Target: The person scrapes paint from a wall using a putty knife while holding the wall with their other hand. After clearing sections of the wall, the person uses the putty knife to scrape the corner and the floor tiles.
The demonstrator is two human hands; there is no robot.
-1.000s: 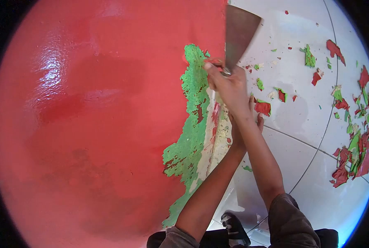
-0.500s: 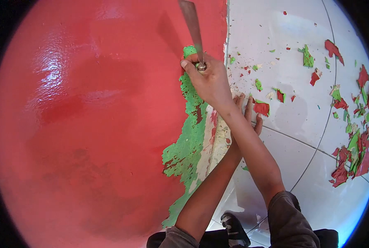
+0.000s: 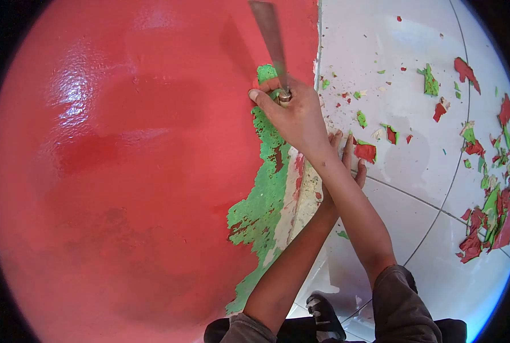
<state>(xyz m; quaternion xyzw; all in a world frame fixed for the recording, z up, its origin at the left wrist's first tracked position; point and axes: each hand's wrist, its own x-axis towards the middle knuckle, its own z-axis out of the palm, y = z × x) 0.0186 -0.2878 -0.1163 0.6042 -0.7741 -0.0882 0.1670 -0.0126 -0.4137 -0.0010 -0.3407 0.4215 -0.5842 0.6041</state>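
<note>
1. The right hand (image 3: 297,117) is closed around the handle of a scraper (image 3: 272,43), with the thumb stretched out to the left.
2. The scraper blade points up, edge-on against the red wall (image 3: 123,171), just above a patch of exposed green paint (image 3: 263,188).
3. The left hand (image 3: 343,160) lies mostly behind the right forearm; its fingers are spread flat near the wall's pale scraped edge, seemingly holding nothing, though the palm is hidden.
4. Red and green paint chips (image 3: 489,214) lie scattered over the white tiled floor (image 3: 415,171), thickest at the right.
5. A dark shoe (image 3: 325,316) shows at the bottom, between the arms.
</note>
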